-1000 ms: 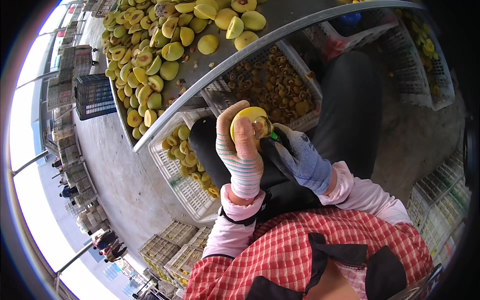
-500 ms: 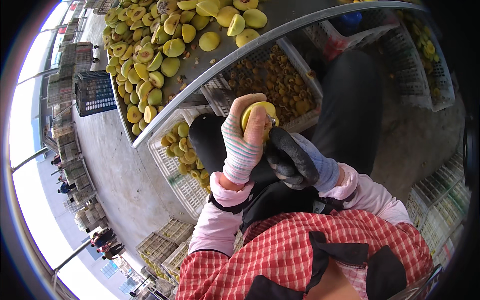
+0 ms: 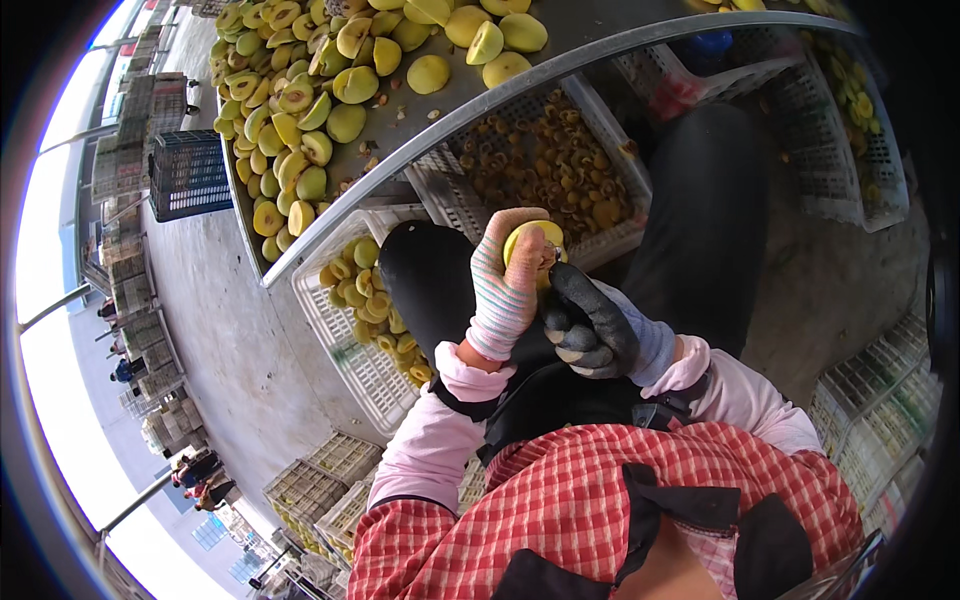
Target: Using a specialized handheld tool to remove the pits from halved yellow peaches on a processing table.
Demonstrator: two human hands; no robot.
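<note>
In front of my lap, my left hand (image 3: 503, 285), in a striped, pale knit glove, is closed round a yellow peach half (image 3: 544, 233), thumb across its near side. The cut side faces my right hand (image 3: 598, 328), which wears a blue-grey glove with black coating. Its fingers are curled, holding a small metal tool (image 3: 555, 254) against the peach's cut side; most of the tool is hidden by the glove. Beyond my hands, a white crate (image 3: 435, 185) holds brown pits and scraps. Peach halves (image 3: 376, 305) fill another white crate (image 3: 340, 355) beside my left knee.
A metal table (image 3: 410, 160) with a raised rim carries a heap of peach halves (image 3: 300, 110). Crates (image 3: 835, 150) stand beyond my right knee. A dark blue crate (image 3: 188, 175) sits left of the table. Stacked crates (image 3: 335, 460) and distant people are at left.
Both hands have shifted slightly right and closer to me with the peach half. Its cut side shows more now, with brown at its centre beside the tool.
</note>
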